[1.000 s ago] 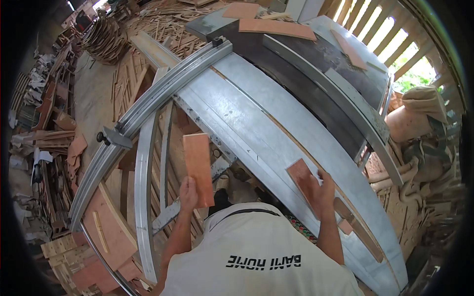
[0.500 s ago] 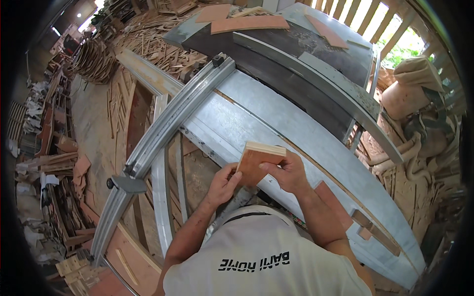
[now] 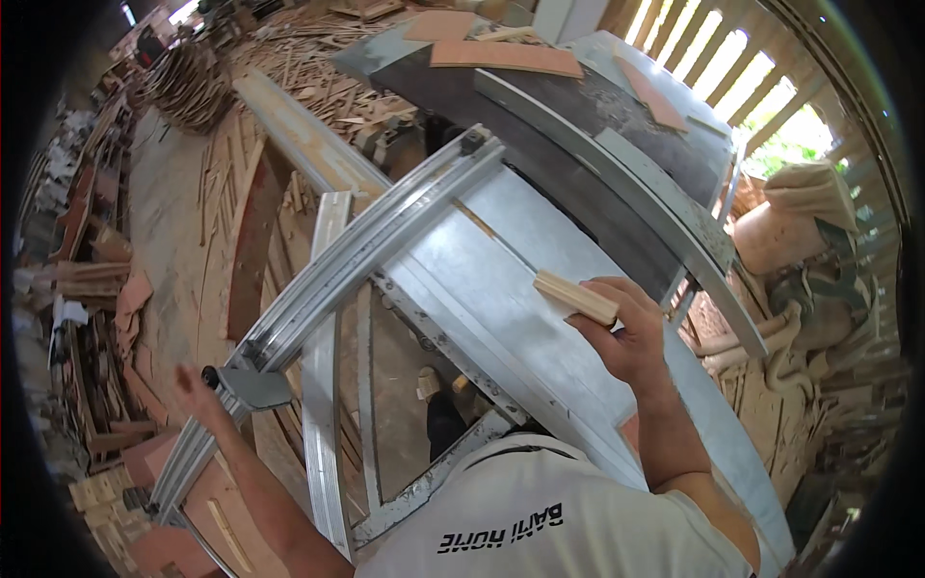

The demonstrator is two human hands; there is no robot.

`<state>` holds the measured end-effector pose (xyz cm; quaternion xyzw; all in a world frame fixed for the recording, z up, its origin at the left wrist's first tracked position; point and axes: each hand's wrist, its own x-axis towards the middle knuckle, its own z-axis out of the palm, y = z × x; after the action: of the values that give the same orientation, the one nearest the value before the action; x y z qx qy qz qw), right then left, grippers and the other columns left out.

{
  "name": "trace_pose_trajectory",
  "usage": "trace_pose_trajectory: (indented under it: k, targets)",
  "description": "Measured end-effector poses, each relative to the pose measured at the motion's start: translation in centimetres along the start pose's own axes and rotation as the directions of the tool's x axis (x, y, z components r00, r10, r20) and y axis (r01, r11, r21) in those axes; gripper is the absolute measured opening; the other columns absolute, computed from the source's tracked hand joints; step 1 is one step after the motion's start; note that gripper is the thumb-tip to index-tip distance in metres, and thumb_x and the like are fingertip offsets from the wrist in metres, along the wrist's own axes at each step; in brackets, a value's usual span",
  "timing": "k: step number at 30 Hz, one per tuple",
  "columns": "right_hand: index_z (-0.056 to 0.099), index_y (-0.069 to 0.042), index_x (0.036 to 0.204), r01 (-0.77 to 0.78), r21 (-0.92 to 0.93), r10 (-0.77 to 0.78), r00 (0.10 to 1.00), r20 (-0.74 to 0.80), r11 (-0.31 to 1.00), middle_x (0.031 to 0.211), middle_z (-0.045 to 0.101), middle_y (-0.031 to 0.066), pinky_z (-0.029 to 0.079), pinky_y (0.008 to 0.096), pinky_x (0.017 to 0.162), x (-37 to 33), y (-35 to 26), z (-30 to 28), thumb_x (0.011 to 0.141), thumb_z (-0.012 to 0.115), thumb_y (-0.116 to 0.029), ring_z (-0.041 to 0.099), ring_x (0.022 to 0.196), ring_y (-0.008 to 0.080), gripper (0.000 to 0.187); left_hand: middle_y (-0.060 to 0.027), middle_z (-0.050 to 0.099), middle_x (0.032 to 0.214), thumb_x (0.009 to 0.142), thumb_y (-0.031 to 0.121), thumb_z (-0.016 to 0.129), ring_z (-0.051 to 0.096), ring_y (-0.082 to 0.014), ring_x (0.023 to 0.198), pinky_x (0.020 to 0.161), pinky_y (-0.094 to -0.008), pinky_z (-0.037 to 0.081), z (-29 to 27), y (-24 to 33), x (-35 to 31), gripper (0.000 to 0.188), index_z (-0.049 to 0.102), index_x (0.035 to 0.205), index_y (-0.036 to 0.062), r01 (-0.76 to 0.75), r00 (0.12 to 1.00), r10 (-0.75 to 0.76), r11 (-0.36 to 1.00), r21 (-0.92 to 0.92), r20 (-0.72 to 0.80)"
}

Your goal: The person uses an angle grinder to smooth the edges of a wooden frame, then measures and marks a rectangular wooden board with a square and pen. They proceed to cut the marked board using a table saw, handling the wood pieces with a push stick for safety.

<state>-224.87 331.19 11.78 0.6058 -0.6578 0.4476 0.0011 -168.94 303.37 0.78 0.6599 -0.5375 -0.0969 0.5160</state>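
Observation:
My right hand (image 3: 626, 332) grips a small plywood block (image 3: 576, 297), fingers on its far side and thumb on its near side. The block's pale layered edge faces up, above the silver metal saw table (image 3: 482, 246). Out to the left, my left hand (image 3: 198, 393) is off the block and smeared by motion. It is beside the black knob (image 3: 210, 377) and grey stop plate (image 3: 256, 388) on the long aluminium fence (image 3: 371, 246). Whether it touches the knob cannot be made out.
A dark table section (image 3: 578, 144) with a second metal fence (image 3: 617, 183) lies beyond, bearing reddish plywood offcuts (image 3: 506, 58). Wood scraps (image 3: 308, 96) cover the floor at the far left. A dust bag machine (image 3: 780, 236) stands at right. Metal frame bars (image 3: 323, 405) run below the fence.
My left hand has let go of the plywood block and swung left to the fence's stop. My right hand has carried the block to the right, turning its edge upward.

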Motion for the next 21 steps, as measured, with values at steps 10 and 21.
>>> trace_pose_trajectory:
  k: [10, 21]
  targets:
    - [0.068, -0.008, 0.103, 0.153, -0.381, -0.012, 0.937, 0.348, 0.912, 0.093, 0.059, 0.0074, 0.051, 0.0383, 0.08, -5.9, 9.4, 17.6, 0.069, 0.08, -0.016, 0.058, 0.089, 0.0289, 0.037, -0.0101, 0.066, 0.121, 0.086, 0.004, 0.068, 0.061, -0.0178, 0.1, 0.093, -0.0332, 0.047, 1.7, -10.0, 2.0, 0.035, 0.065, 0.121, -0.001, 0.05, 0.939, 0.043, 0.964, -0.26, 0.341]
    - [0.066, -0.005, 0.11, -0.133, 0.098, 0.032, 0.735, 0.677, 0.986, 0.106, 0.064, 0.0159, 0.051, 0.0433, 0.084, -2.3, 2.1, 24.7, 0.079, 0.078, -0.036, 0.062, 0.101, 0.0351, 0.045, -0.0108, 0.066, 0.111, 0.09, 0.027, 0.074, 0.063, -0.0206, 0.097, 0.086, -0.0314, 0.051, 7.8, -2.1, -2.7, 0.039, 0.064, 0.117, 0.0002, 0.166, 0.888, -0.272, 0.941, -0.294, -0.371]
